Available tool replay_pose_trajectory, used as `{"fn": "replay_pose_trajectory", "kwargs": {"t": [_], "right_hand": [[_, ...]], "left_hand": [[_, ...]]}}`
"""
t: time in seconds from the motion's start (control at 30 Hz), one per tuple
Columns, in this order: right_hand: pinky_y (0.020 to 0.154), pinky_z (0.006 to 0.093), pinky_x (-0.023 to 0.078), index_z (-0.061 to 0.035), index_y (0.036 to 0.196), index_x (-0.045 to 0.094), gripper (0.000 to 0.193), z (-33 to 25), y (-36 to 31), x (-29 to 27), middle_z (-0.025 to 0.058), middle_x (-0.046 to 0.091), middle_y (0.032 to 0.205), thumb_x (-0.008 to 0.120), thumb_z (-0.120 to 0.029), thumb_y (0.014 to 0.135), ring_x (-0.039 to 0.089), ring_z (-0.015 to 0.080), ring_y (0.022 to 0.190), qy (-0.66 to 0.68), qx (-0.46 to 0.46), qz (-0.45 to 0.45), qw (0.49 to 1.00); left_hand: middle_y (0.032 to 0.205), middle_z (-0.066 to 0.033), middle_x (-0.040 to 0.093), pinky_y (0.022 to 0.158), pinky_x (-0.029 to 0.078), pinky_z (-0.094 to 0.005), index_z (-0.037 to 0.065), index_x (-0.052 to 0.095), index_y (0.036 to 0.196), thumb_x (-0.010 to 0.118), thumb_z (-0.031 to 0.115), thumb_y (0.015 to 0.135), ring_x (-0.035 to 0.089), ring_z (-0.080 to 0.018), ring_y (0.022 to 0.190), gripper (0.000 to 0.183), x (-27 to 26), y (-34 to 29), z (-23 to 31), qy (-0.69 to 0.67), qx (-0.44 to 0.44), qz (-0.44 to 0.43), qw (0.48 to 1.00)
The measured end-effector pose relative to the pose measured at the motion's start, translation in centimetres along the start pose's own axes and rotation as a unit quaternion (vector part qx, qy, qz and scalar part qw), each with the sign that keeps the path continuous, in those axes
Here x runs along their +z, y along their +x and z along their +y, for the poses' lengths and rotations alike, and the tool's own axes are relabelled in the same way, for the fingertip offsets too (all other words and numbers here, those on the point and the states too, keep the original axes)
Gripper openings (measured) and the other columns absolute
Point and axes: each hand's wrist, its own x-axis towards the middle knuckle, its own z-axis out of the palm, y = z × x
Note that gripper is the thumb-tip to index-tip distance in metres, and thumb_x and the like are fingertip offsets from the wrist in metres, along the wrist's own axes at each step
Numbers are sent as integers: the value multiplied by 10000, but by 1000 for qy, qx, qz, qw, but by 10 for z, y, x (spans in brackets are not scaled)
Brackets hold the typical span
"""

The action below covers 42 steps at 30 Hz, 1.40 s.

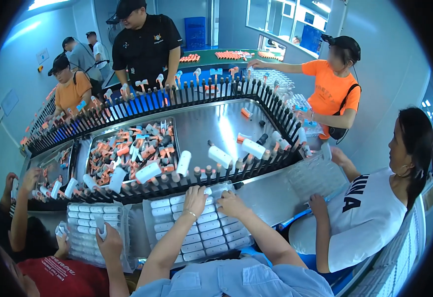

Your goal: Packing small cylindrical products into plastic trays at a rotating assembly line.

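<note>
A clear blister tray (pixel 149 232) lies in front of me, filled with rows of smooth white oblong plastic pieces (pixel 214 231). My left hand (pixel 195 202), a bracelet at its wrist, bends over the tray's far edge with its fingers closed around a small white plastic piece. Just right of it, my right hand (pixel 232 204) curls over the tray's far right corner, fingers drawn together; whatever is between them is hidden. Beyond both hands runs a row of black upright pegs (pixel 208 171), some with white pieces on top.
A metal tray (pixel 174 128) behind the pegs holds a heap of orange, white and dark parts (pixel 132 148). At left, a neighbour's hand (pixel 110 240) reaches over another filled tray (pixel 93 218). A co-worker at right (pixel 360 213) handles a clear tray (pixel 318 173). Other people stand across the line.
</note>
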Motion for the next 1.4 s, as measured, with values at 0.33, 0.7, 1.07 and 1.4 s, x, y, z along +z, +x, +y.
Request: {"fn": "replay_pose_trajectory", "kwargs": {"t": [0.33, 0.7, 1.07, 1.4], "right_hand": [[719, 476, 445, 19, 1040, 515, 295, 23, -33, -42, 266, 598, 890, 444, -238, 913, 565, 433, 857, 241, 213, 241, 916], [676, 363, 458, 29, 1030, 533, 344, 93, -60, -149, 174, 619, 822, 606, -239, 826, 606, 299, 760, 250, 217, 405, 852], [757, 407, 452, 35, 1080, 502, 341, 84, -46, -149, 240, 587, 936, 587, -143, 802, 574, 396, 888, 243, 126, 336, 901], [826, 422, 439, -8, 1089, 528, 363, 140, -64, -182, 186, 555, 1079, 606, -37, 736, 521, 377, 998, -18, 86, 361, 929]], "left_hand": [[922, -210, 572, 736, 446, -408, -41, 525, 1044, 625, 293, 801, 556, -377, 850, 425, -26, -51, 14, -200, -187, 85, 958], [812, -176, 611, 650, 463, -384, -2, 566, 954, 648, 309, 785, 591, -349, 741, 363, -20, -56, 32, -218, -218, 112, 945], [852, -177, 629, 683, 478, -353, -5, 573, 1000, 658, 254, 775, 618, -316, 774, 354, -12, -48, 50, -207, -222, 100, 948], [838, -178, 622, 671, 472, -378, 6, 569, 969, 658, 287, 773, 601, -342, 770, 354, -8, -50, 42, -218, -228, 84, 945]]}}
